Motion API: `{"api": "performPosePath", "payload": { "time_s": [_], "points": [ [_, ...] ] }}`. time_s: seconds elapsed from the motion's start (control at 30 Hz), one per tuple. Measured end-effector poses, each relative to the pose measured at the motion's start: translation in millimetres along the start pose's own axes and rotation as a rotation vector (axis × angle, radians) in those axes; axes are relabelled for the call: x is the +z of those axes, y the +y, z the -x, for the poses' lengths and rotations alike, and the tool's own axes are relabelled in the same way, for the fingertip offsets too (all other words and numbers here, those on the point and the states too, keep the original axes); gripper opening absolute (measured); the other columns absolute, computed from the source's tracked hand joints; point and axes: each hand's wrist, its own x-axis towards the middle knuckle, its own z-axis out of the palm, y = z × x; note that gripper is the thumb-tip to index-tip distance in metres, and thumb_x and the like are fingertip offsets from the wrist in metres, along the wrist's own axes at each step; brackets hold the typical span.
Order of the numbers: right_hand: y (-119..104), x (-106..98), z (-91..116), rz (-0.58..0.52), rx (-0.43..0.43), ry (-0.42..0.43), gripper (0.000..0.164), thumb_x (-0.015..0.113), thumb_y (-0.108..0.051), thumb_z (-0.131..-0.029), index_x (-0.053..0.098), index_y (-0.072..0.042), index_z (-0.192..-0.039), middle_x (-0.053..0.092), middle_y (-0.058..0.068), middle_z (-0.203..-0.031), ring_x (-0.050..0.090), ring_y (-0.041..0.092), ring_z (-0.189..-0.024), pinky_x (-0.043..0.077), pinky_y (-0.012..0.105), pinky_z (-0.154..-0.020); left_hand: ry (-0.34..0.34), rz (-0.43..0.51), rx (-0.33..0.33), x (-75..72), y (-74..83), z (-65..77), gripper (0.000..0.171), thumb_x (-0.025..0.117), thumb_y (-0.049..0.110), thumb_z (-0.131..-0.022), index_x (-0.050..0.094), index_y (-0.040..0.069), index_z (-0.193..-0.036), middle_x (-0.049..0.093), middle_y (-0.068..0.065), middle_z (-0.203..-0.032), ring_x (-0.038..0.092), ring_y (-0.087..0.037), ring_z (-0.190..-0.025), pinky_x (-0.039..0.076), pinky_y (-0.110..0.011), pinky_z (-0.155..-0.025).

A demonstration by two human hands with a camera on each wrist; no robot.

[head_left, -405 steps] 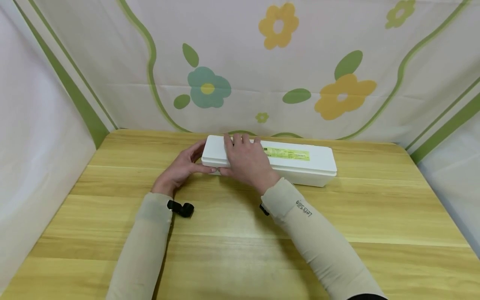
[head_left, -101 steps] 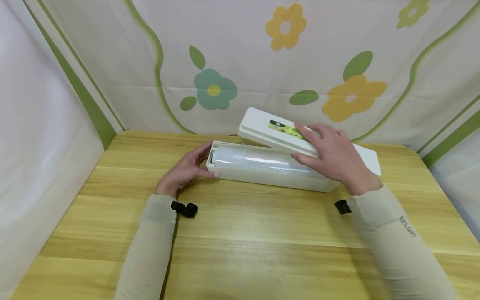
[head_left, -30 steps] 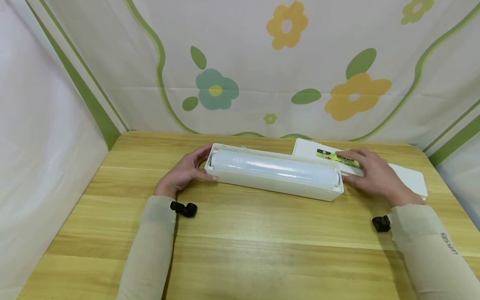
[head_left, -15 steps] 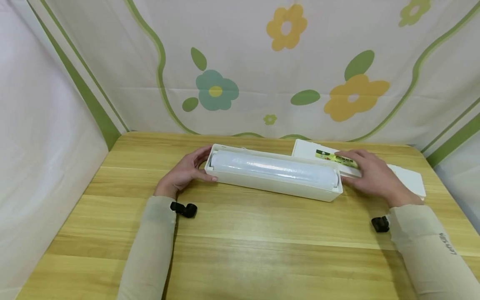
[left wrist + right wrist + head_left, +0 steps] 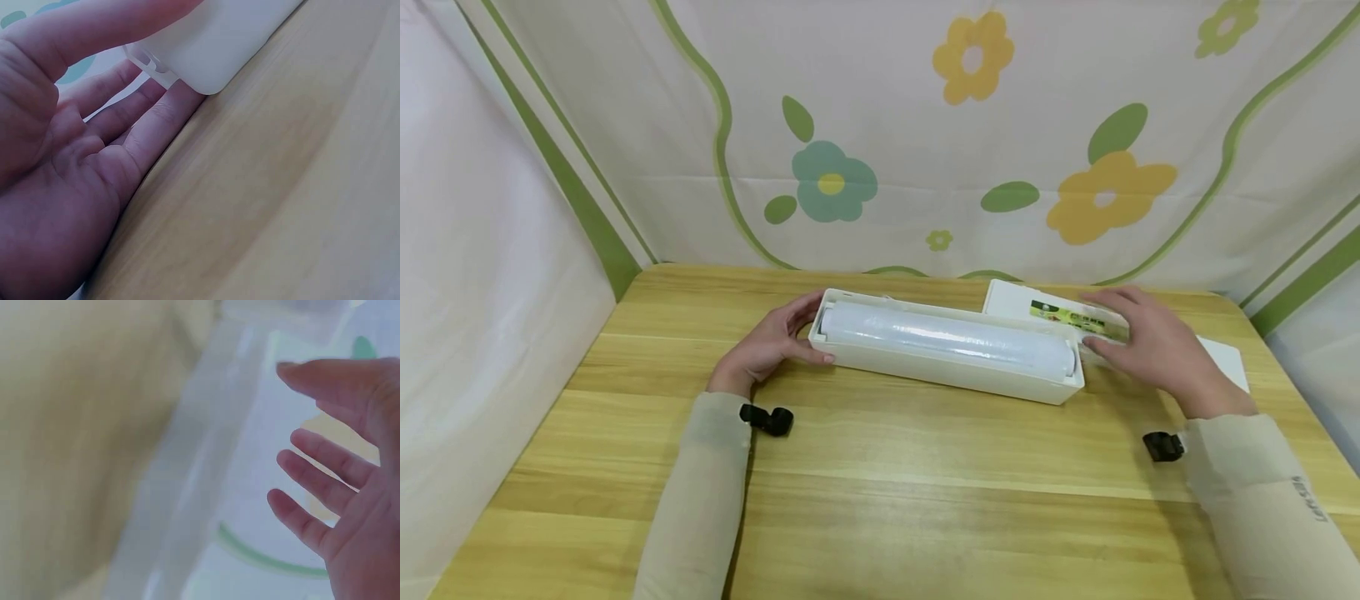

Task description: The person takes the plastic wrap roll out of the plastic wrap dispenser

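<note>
A long white cling film box [image 5: 955, 374] sits uncovered on the wooden table, with a shiny roll of cling film [image 5: 947, 336] inside. My left hand [image 5: 766, 345] grips its left end, thumb at the front and fingers behind; the left wrist view shows the box corner [image 5: 219, 50] between thumb and fingers. Behind and to the right lies the white lid [image 5: 1013, 298], bearing a yellow-green label [image 5: 1052, 313]. Just above the lid, my right hand [image 5: 1157, 350] has its fingers spread and holds nothing. In the right wrist view the lid [image 5: 172, 487] is blurred beneath this hand.
The wooden table [image 5: 880, 500] extends in front of the box. A white curtain [image 5: 895, 108] printed with flowers hangs along the table's back edge, and more white cloth [image 5: 497, 250] hangs at the left side.
Over several seconds the lid was lifted off the box and laid at the right. Since half a second ago, my right hand has let go of the lid and risen slightly. My left hand stays put.
</note>
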Motion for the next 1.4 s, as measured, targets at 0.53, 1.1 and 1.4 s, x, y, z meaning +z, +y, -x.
{"api": "performPosePath", "payload": {
  "time_s": [0.53, 1.1, 1.4],
  "points": [
    [-57, 9, -8, -0.186, -0.193, 0.098, 0.035, 0.094, -0.019, -0.084, 0.082, -0.013, -0.117, 0.078, 0.002, -0.108, 0.072, 0.020, -0.095, 0.053, 0.013, -0.083, -0.003, 0.000, -0.002, 2.1, 0.9, -2.2, 0.110, 0.088, -0.016, -0.075, 0.037, 0.015, -0.168, 0.042, -0.009, -0.170, 0.040, -0.031, -0.153, 0.060, -0.024, -0.098],
    [-80, 13, -11, 0.017, -0.113, -0.060, 0.073, 0.095, -0.045, -0.080, 0.075, 0.003, -0.131, 0.077, 0.025, -0.125, 0.073, 0.042, -0.109, 0.058, 0.058, -0.092, 0.001, 0.007, -0.017, 0.5, 2.0, -3.4, 0.112, 0.087, -0.018, -0.075, 0.036, 0.016, -0.169, 0.043, -0.009, -0.168, 0.042, -0.029, -0.150, 0.060, -0.024, -0.097],
    [-86, 12, -21, 0.050, -0.122, -0.205, 0.065, 0.089, -0.044, -0.088, 0.073, 0.005, -0.128, 0.078, 0.022, -0.116, 0.071, 0.035, -0.099, 0.055, 0.056, -0.088, 0.010, 0.009, -0.004, 2.0, 0.6, -4.5, 0.113, 0.087, -0.019, -0.073, 0.037, 0.017, -0.168, 0.046, -0.009, -0.166, 0.045, -0.024, -0.145, 0.060, -0.023, -0.096]
  ]
}}
